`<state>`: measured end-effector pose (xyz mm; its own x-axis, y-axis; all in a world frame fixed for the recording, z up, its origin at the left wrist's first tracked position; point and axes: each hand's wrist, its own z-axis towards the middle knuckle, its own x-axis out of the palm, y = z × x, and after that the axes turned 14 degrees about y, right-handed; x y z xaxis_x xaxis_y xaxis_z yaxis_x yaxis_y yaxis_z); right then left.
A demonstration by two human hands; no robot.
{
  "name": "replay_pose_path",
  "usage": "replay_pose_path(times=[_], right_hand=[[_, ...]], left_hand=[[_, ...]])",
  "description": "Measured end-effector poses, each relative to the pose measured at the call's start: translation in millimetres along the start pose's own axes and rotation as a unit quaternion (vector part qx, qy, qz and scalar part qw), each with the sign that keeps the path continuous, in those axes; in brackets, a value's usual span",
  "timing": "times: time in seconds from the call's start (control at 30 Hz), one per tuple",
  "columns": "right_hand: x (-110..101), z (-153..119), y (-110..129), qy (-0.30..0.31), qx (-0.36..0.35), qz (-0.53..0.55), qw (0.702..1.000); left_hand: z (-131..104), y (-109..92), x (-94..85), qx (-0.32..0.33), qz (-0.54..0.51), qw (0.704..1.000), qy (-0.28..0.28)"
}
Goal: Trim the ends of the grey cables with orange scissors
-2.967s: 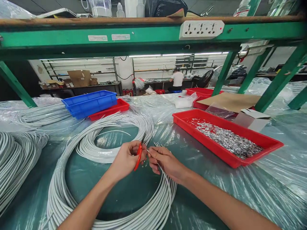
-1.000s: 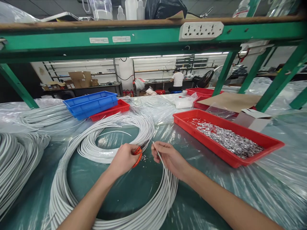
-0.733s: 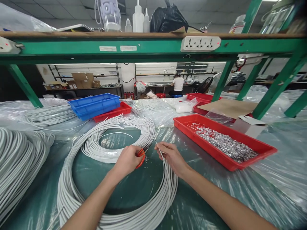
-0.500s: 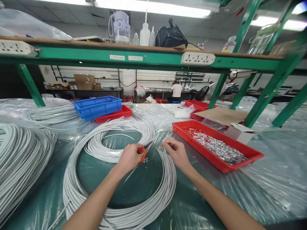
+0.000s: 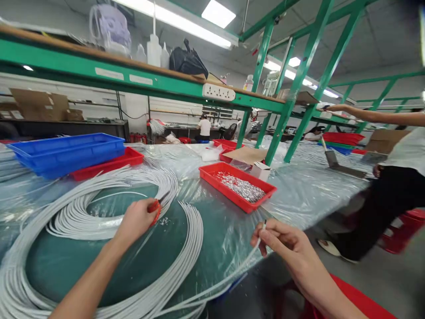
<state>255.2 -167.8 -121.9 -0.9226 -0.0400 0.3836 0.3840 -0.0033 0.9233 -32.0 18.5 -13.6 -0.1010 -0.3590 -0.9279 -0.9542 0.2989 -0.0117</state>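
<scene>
On the bench [image 5: 215, 232], the coils [image 5: 195, 230] lay at left, two overlapping trays [image 5: 75, 157] sat behind them, a third tray [image 5: 226, 194] holding bits [image 5: 245, 188] stood to their right before a box [image 5: 260, 172], and bottles [image 5: 153, 51] topped the shelf [image 5: 175, 86].

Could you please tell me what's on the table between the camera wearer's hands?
In the head view, scraps, then a white cable bundle, lie between left hand and right hand.

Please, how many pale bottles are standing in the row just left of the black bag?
3. The small bottle is leftmost, the long-nozzled bottle is in the middle, and the slim bottle is nearest the black bag. Others may be hidden behind.
</scene>
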Motion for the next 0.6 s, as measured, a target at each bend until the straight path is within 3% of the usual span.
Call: replay_pose_path(times=[0.07,0.2,0.27,0.33,0.4,0.53,0.6], right_hand=[[2.7,-29.8,-25.2,-0.038,0.089,0.095,0.991],[23.5,-72.6,-104.5,-0.112,0.265,0.256,0.923],[30.4,-81.9,-136.8,-0.09,0.315,0.23,0.916],[31.4,-83.7,-149.8,-0.026,0.341,0.168,0.925],[28.4,-79.4,-139.8,0.064,0.324,0.103,0.938],[22.7,-50.8,-79.1,0.255,0.226,-0.051,0.939],[23.1,-22.2,-53.6,0.275,0.119,-0.195,0.934]], left_hand=[[1.6,4.1,0.5,-0.005,-0.008,1.0,-0.002],[0.2,1.4,0.4,0.002,0.018,1.0,-0.003],[-1.6,-3.6,-0.2,0.009,0.044,0.999,-0.005],[-3.2,-7.6,-0.2,0.008,0.049,0.999,0.008],[-3.7,-8.6,0.8,0.004,0.033,0.999,0.028],[-1.7,-5.0,3.2,0.008,0.016,0.999,0.038],[-1.2,-4.6,3.0,0.003,0.016,0.999,0.037]])
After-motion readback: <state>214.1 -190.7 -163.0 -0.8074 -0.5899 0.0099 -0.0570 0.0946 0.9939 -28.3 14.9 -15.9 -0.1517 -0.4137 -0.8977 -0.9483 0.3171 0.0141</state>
